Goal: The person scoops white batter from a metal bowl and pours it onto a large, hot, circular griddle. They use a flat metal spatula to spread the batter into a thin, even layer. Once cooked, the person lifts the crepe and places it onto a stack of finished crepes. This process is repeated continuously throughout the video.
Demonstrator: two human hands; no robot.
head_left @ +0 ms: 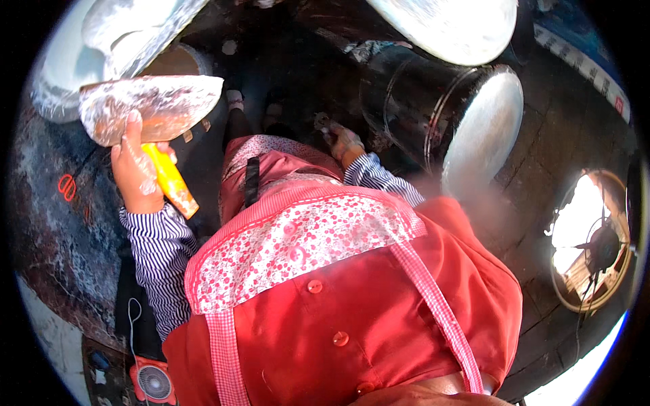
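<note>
My left hand [141,169] is closed round the yellow handle of a wide-bladed scraper [152,101]. Its broad metal blade has one curved edge and is smeared with white. My thumb presses on the flat of the blade, and pale residue marks my fingers. Farther to the right, near the hem of my red apron [305,233], my right hand [347,147] is curled in shadow. Its fingertips are round something small and pale that I cannot make out. Just beyond the blade is a large pale, smeared, rounded form [68,74].
A dark drum [406,101] with a pale round end [484,128] lies to the right, below another white rounded form [453,27]. Orange-handled scissors [66,187] lie at the left. A small red fan [154,382] is low left; a larger round fan [601,247] stands far right.
</note>
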